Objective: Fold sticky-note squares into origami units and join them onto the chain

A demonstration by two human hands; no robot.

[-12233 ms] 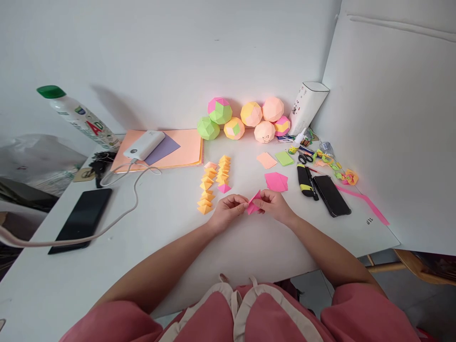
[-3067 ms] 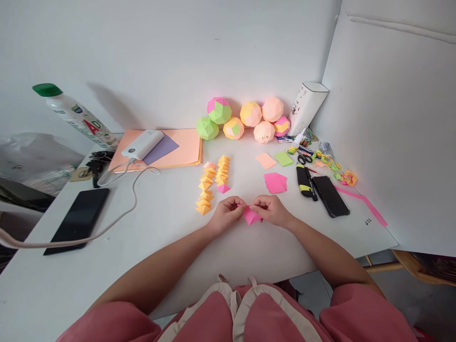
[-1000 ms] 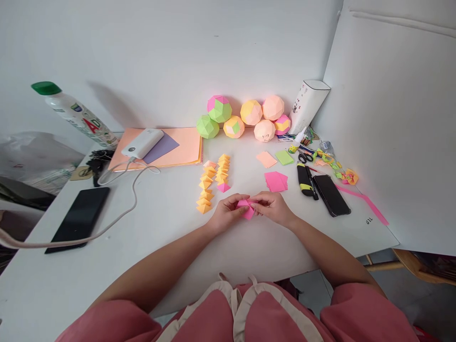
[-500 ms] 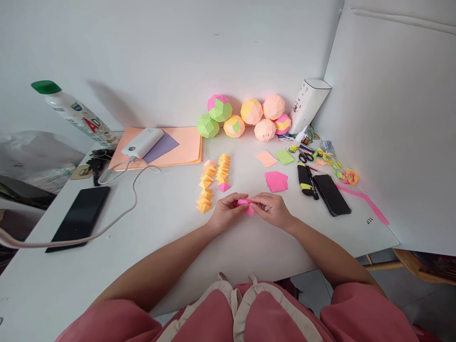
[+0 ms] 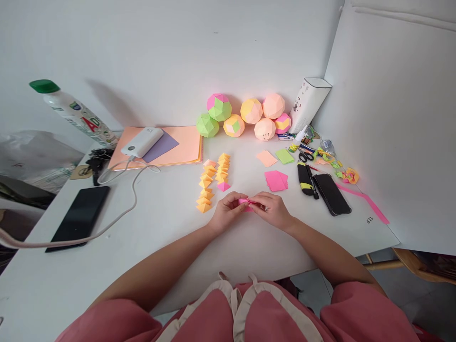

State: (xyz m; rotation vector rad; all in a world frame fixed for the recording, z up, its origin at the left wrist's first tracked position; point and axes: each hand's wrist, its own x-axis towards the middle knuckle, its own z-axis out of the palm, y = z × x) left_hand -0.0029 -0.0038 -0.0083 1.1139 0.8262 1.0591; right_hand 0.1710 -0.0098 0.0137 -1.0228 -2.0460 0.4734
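Observation:
Both my hands meet over the front middle of the white table, pinching one small piece of pink paper [image 5: 245,204]. My left hand [image 5: 228,210] grips its left side with thumb and fingers; my right hand [image 5: 272,209] has its right side. The paper looks folded, and the fingers hide part of it. Left of my hands lie two columns of folded orange paper units [image 5: 205,194], with a folded pink unit [image 5: 223,186] at the near end of one. Beyond my right hand rests a stack of pink paper squares [image 5: 276,181].
Faceted paper balls [image 5: 234,126] line the wall. Peach sheets [image 5: 185,147] carry a white power bank [image 5: 147,141], whose cable crosses the left side. A black phone [image 5: 332,194], a cutter [image 5: 305,178], scissors [image 5: 305,156] and a glue bottle [image 5: 298,139] lie right. A spray-like bottle [image 5: 78,114] leans left.
The pink paper between my fingers shows less of its lower part and looks folded over. My hands have barely moved.

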